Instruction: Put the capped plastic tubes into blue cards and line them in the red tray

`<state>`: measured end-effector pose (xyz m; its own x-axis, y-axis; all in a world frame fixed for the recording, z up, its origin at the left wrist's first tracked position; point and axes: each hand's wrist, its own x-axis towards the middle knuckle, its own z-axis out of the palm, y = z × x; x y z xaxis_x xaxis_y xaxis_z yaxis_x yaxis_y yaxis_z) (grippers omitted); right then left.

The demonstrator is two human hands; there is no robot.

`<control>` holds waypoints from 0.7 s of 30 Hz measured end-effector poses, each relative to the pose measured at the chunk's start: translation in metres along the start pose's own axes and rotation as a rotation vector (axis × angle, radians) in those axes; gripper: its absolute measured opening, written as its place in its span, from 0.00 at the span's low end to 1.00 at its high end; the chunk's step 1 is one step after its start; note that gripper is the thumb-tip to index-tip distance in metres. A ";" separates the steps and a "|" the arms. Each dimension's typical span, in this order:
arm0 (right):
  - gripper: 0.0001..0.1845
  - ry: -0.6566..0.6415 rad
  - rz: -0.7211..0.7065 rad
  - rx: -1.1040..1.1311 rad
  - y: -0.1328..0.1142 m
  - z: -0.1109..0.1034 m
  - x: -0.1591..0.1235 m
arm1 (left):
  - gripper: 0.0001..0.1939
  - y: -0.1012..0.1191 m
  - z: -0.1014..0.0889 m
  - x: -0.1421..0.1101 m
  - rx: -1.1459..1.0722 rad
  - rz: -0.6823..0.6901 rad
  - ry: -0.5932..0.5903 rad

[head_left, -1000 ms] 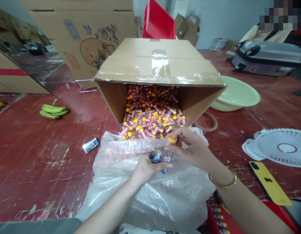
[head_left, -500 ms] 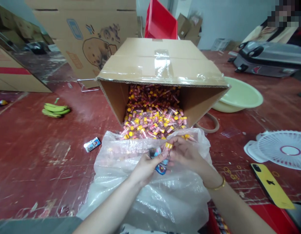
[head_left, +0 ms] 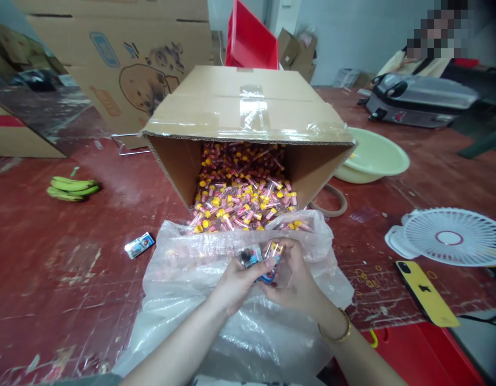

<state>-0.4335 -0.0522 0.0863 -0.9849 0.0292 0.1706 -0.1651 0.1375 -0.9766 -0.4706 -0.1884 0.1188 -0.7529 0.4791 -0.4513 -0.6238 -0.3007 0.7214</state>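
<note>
My left hand [head_left: 235,281] pinches a small printed card [head_left: 251,255] above a clear plastic bag [head_left: 248,327]. My right hand [head_left: 295,279] is closed on a little clear tube with a yellow cap [head_left: 273,251], pressed against the card. Both hands meet just in front of a cardboard box [head_left: 248,107] lying on its side. Several more yellow-capped tubes [head_left: 242,193] spill from the box mouth toward the bag.
On the red floor lie a bunch of green bananas [head_left: 68,188], a loose card [head_left: 139,245], a yellow phone [head_left: 427,293], a white fan [head_left: 449,236] and a pale green basin [head_left: 372,158]. A red bin [head_left: 250,40] and big cartons [head_left: 123,64] stand behind. Another person sits far right.
My right hand has come down and closer to my left, bringing the tube against the card. The view has shifted slightly right.
</note>
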 end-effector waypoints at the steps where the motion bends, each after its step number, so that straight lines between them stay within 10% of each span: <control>1: 0.37 -0.008 -0.005 -0.007 -0.001 0.000 -0.001 | 0.19 0.000 0.001 0.000 -0.002 0.003 0.004; 15: 0.28 -0.009 -0.051 -0.027 -0.023 -0.012 -0.011 | 0.24 -0.005 0.006 -0.005 0.121 0.006 0.006; 21: 0.15 0.342 0.070 0.146 -0.023 -0.050 -0.033 | 0.25 -0.006 0.022 -0.015 0.200 -0.097 -0.010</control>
<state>-0.3942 -0.0065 0.1096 -0.9238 0.3660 0.1127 -0.1282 -0.0181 -0.9916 -0.4507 -0.1760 0.1330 -0.6888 0.5064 -0.5187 -0.6382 -0.0844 0.7652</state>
